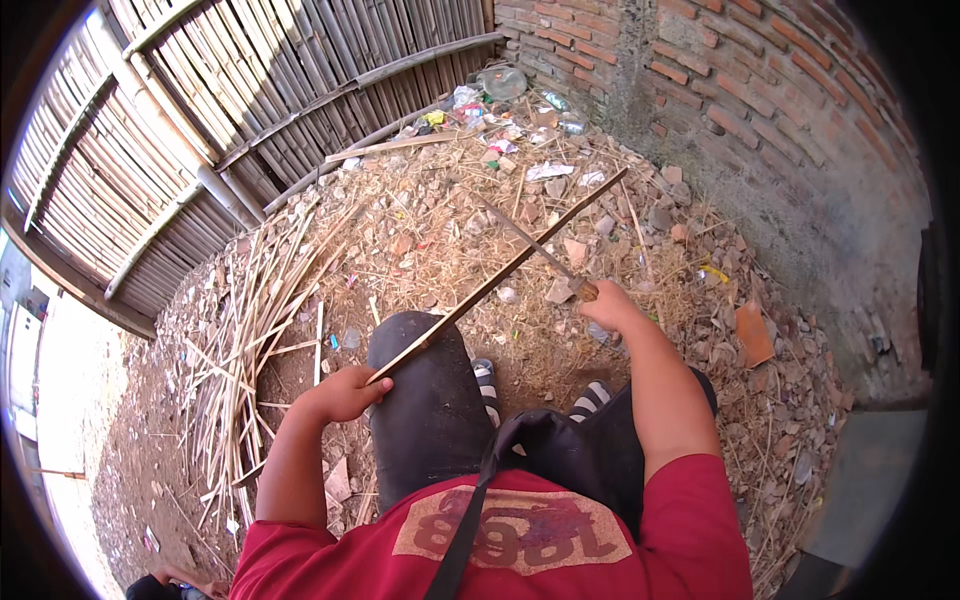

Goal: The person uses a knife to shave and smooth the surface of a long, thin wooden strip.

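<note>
A long bamboo strip (pixel 480 292) slants from lower left to upper right in front of me, passing over my left knee. Its near end is in the closed fingers of my left hand (pixel 350 394). My right hand (pixel 612 304) grips the wooden handle of a long knife with a narrow blade (pixel 553 262). That blade points up and to the left and crosses the strip beyond my knees; whether the two touch, I cannot tell. The far end of the strip is free in the air.
Many split bamboo strips (pixel 245 350) lie piled on the left. A bamboo fence (pixel 290 90) and a brick wall (pixel 750 110) meet at the back. Rubble, straw and litter (pixel 500 130) cover the ground, with a tile piece (pixel 754 335) at right. Another person's limb (pixel 182 577) shows at lower left.
</note>
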